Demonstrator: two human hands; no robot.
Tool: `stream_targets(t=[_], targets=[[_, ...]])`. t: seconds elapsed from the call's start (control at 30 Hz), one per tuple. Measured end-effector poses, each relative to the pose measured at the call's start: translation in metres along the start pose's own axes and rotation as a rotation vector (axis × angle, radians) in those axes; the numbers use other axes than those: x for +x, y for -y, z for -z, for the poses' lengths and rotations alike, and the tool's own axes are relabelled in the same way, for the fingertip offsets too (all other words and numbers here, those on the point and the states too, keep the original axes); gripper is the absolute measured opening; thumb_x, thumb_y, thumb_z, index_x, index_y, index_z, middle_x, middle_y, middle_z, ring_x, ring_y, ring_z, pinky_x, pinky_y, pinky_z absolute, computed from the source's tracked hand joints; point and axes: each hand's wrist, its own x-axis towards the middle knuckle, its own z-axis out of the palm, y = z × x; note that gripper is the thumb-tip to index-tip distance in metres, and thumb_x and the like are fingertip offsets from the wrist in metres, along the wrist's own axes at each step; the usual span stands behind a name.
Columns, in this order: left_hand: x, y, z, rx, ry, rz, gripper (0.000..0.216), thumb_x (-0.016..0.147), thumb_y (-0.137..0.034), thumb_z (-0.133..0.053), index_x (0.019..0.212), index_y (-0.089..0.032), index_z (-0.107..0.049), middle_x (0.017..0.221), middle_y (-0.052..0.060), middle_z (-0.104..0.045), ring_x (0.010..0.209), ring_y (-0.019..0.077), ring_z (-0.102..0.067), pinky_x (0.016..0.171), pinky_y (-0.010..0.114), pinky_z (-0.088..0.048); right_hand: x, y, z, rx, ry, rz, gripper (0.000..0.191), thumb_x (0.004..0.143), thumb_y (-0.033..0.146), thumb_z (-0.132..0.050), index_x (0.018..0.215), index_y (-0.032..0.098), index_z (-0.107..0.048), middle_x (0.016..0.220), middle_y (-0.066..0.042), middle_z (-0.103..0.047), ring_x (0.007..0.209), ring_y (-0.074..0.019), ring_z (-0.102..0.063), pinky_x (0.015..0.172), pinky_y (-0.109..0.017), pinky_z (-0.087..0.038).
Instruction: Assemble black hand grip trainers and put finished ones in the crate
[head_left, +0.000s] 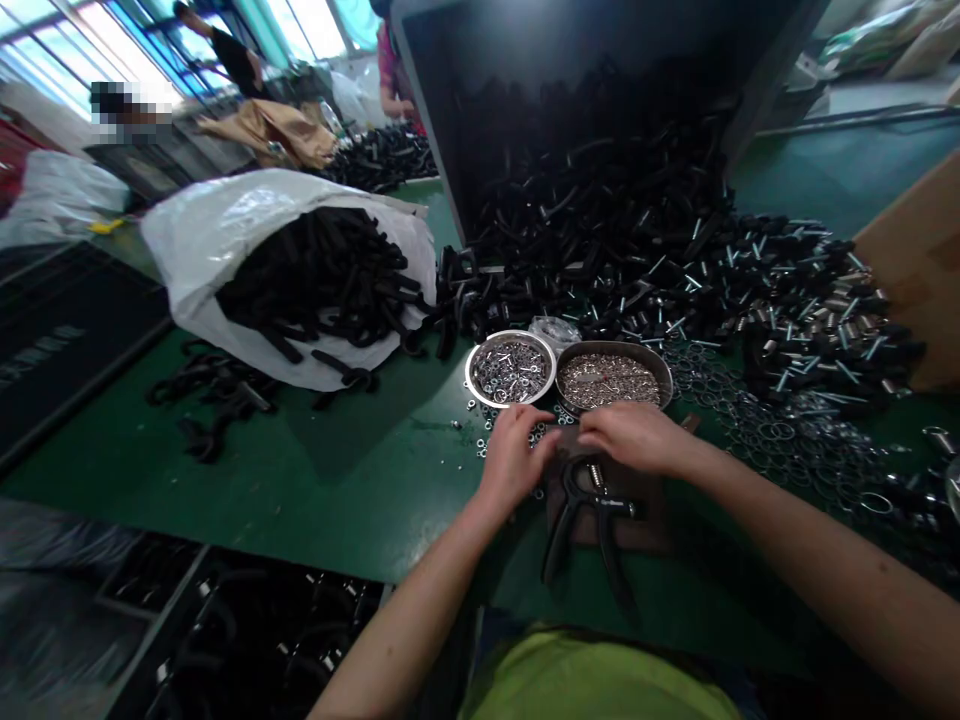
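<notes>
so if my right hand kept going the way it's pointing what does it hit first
The left hand. The right hand points leftward above the hand grip, and its fingertips are close to the left hand's, perhaps touching; the picture does not settle that.

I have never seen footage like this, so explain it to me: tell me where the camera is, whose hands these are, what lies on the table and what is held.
No machine here: one camera sits on a person's head and looks down at their own bare hands. The left hand and right hand meet at the spring end of a black two-handled grip, which lies on a brown pad on the green table; whether they pinch it is unclear. Behind them stand two metal bowls of small metal parts, the left bowl and the right bowl. A white sack and a heap hold black handles.
</notes>
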Motion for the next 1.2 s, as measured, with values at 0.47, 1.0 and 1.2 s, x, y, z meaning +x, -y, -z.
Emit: stream_targets(t=[0.47,1.0,1.2], targets=[[0.103,0.046,0.035,0.648,0.098,0.050,0.022,0.082,-0.015,-0.049,0.088,-0.017,-0.069,0.100,0.012,-0.063,0.101,0.0262,-0.053,0.085,0.035,-0.044,0.134,0.026,0.006,-0.039,-0.223,-0.085,0.030,0.090,0.036,-0.051,0.107,0.013,-0.061,0.111,-0.011,-0.062,0.102,-0.0215,-0.058,0.087,-0.041,-0.046],[0.058,0.036,0.046,-0.050,-0.055,0.232,0.031,0.084,-0.043,-0.053,0.083,-0.014,-0.063,0.071,0.005,-0.066,0.062,0.0150,-0.058,0.057,0.025,-0.042,0.021,-0.002,-0.002,0.379,-0.358,0.078,0.023,0.089,0.024,-0.048,0.094,0.017,-0.070,0.094,-0.005,-0.068,0.079,-0.0130,-0.061,0.076,-0.026,-0.043],[-0.022,0.022,0.028,-0.654,0.278,0.526,0.039,0.069,-0.045,-0.068,0.088,-0.011,-0.067,0.080,0.008,-0.070,0.055,0.0113,-0.056,0.045,0.020,-0.039,-0.029,-0.011,-0.049,0.632,-0.225,-0.036,0.015,0.084,0.016,-0.049,0.098,0.018,-0.055,0.082,-0.002,-0.067,0.059,-0.0113,-0.058,0.063,-0.026,-0.043]])
